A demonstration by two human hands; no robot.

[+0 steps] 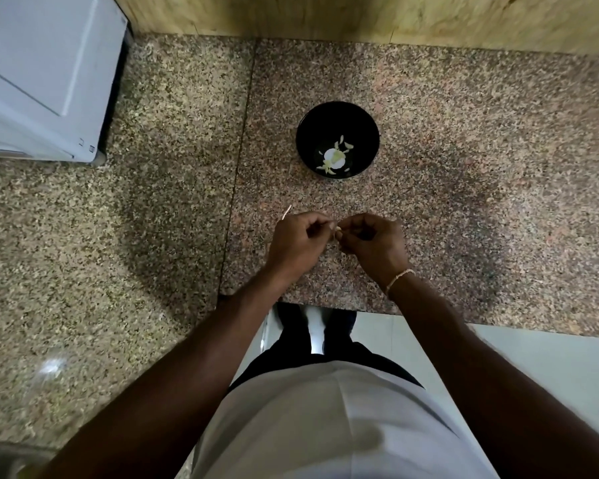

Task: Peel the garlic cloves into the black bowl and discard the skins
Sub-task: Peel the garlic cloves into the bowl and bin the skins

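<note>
The black bowl (338,139) stands on the speckled granite counter (464,167), holding several pale garlic pieces near its bottom. In front of it, close to the counter's near edge, my left hand (300,242) and my right hand (372,242) meet with curled fingers. Between their fingertips they pinch a small pale garlic clove (338,231), mostly hidden by the fingers. A thin strip of garlic skin (287,211) lies on the counter just behind my left hand.
A white appliance (45,74) fills the back left corner. A wooden wall panel (360,15) runs along the back of the counter. The counter's front edge lies just under my wrists, with my legs and the floor below.
</note>
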